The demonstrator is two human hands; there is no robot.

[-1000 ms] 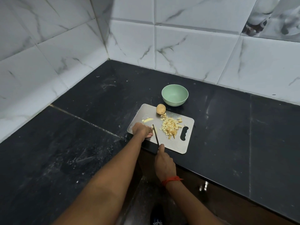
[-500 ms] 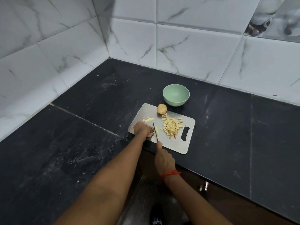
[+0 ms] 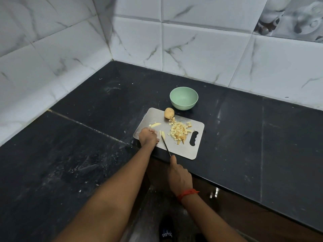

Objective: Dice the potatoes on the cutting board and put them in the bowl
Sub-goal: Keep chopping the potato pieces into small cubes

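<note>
A grey cutting board (image 3: pixel 188 151) lies at the counter's front edge. On it are a heap of diced potato (image 3: pixel 179 131), a whole unpeeled potato (image 3: pixel 169 113) at the far edge, and a loose slice (image 3: pixel 155 124) at the left. My left hand (image 3: pixel 148 137) is curled over a potato piece at the board's near left, with pale strips (image 3: pixel 162 133) showing beside the fingers. My right hand (image 3: pixel 179 175) grips a knife (image 3: pixel 165 144) whose blade points away, just right of those strips. A green bowl (image 3: pixel 183 97) stands behind the board, with nothing visible in it.
The black stone counter (image 3: pixel 87 145) runs left and right of the board, dusted with pale smears. White marble-look tiled walls (image 3: pixel 201 49) meet in a corner at the back left. The counter's front edge passes under my right wrist, which bears a red thread.
The knife blade has shifted slightly left toward my left hand's fingers, and cut strips now show beside them. The diced heap, whole potato and bowl have not moved.
</note>
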